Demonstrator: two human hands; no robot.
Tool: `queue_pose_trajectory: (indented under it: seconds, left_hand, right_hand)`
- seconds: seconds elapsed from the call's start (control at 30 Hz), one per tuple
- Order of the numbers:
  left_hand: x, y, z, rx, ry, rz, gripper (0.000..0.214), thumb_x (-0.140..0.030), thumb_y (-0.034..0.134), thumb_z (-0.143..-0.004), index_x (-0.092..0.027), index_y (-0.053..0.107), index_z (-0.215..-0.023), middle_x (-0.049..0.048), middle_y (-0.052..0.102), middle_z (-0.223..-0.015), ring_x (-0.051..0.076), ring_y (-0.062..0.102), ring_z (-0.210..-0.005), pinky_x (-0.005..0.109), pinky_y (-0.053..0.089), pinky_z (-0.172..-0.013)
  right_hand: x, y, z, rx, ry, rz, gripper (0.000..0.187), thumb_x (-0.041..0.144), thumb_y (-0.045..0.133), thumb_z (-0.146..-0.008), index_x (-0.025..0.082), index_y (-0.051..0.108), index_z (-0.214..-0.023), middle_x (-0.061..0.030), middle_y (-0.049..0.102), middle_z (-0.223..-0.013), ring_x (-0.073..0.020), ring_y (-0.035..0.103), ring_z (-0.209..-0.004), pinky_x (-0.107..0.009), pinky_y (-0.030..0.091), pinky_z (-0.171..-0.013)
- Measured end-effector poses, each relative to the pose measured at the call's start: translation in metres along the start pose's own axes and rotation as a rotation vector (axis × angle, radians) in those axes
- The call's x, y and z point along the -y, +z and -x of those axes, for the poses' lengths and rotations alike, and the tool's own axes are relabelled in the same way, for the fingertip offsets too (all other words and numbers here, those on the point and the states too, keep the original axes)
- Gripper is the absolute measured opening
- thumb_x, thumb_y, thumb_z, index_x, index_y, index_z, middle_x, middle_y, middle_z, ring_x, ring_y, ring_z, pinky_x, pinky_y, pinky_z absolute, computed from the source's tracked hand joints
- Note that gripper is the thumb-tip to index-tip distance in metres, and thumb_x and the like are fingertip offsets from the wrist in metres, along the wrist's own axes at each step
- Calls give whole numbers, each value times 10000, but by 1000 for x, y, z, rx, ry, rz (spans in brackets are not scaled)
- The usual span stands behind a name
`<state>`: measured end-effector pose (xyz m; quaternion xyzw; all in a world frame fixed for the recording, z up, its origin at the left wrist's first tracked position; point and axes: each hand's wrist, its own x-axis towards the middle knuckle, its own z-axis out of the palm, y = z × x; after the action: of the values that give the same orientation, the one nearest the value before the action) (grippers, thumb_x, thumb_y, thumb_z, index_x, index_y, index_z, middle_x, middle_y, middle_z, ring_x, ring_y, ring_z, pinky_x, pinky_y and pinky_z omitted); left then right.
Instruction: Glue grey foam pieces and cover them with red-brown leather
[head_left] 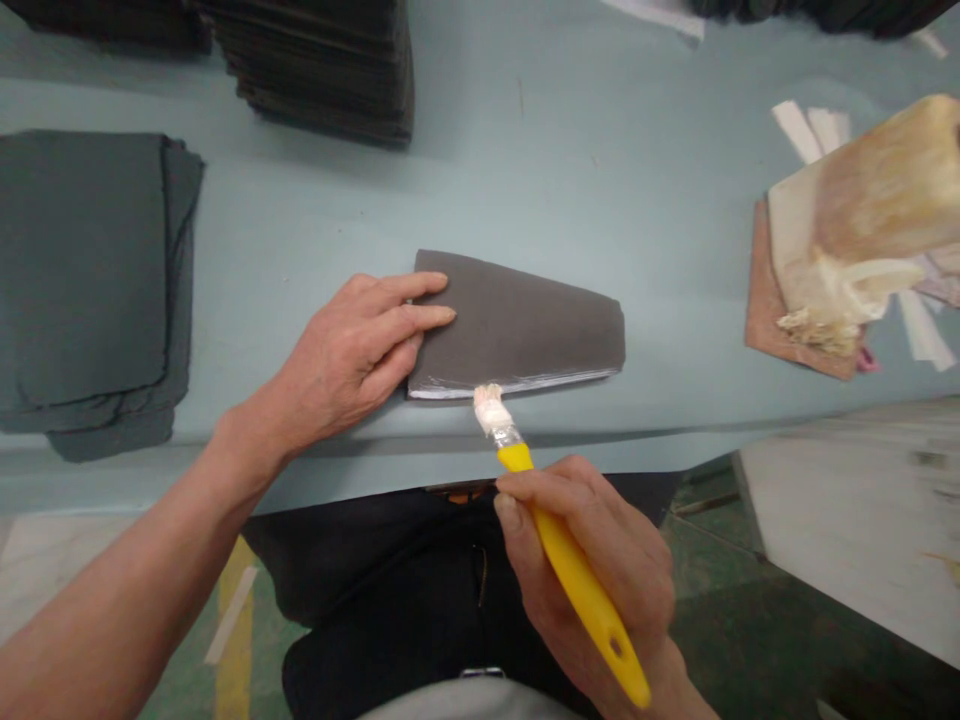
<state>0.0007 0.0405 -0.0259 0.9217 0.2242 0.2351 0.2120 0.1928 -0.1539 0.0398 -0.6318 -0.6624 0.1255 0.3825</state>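
A dark grey tapered piece of material lies flat on the pale blue table, close to its near edge. My left hand rests on its left end with fingers stretched flat, pressing it down. My right hand grips the yellow handle of a glue brush. The brush's white, glue-laden bristles touch the piece's near edge, where a wet white line runs along it.
A stack of dark sheets stands at the back. Folded grey cloth pieces lie at the left. A glue-stained container sits on a brown board at the right, with white strips around it.
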Motion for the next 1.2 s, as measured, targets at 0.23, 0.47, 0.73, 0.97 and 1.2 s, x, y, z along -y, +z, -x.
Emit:
queue_pose_trajectory:
  seconds: [0.23, 0.47, 0.73, 0.97, 1.2]
  left_hand:
    - [-2, 0, -1, 8, -39, 17, 361, -259, 404, -1138, -209, 664, -1382, 112, 602, -1615, 264, 617, -1439, 491, 507, -1161]
    - [-5, -2, -3, 15, -88, 74, 379, -260, 416, -1120, -272, 692, -1380, 86, 615, -1605, 290, 633, -1426, 519, 501, -1179]
    - [-6, -2, -1, 8, -83, 85, 368, -223, 438, -1116, -241, 682, -1391, 117, 615, -1600, 288, 633, -1420, 513, 514, -1161]
    - [-7, -4, -2, 21, -75, 68, 355, -202, 428, -1122, -206, 672, -1380, 139, 623, -1586, 271, 630, -1427, 503, 520, -1156]
    - [-8, -5, -2, 39, -113, 72, 375, -230, 407, -1128, -271, 673, -1389, 94, 602, -1619, 246, 619, -1443, 507, 518, -1161]
  right_hand:
    - [17, 23, -9, 36, -3, -123, 116, 77, 645, -995, 173, 667, -1058, -17, 727, -830, -95, 682, -711, -209, 594, -685]
    - [21, 27, -8, 48, -10, -209, 117, 73, 648, -971, 153, 677, -1053, -3, 653, -785, -81, 613, -652, -190, 549, -628]
    - [13, 7, -6, 154, -15, -306, 183, 30, 622, -934, 172, 651, -1047, 16, 650, -774, -79, 603, -616, -185, 526, -583]
    - [4, -2, -15, 69, 18, -236, 181, 34, 622, -938, 187, 657, -1030, 22, 647, -772, -76, 587, -592, -192, 530, -551]
    - [3, 20, -15, 153, -38, -227, 153, 74, 648, -967, 169, 662, -1085, -8, 694, -813, -92, 633, -636, -208, 547, -582]
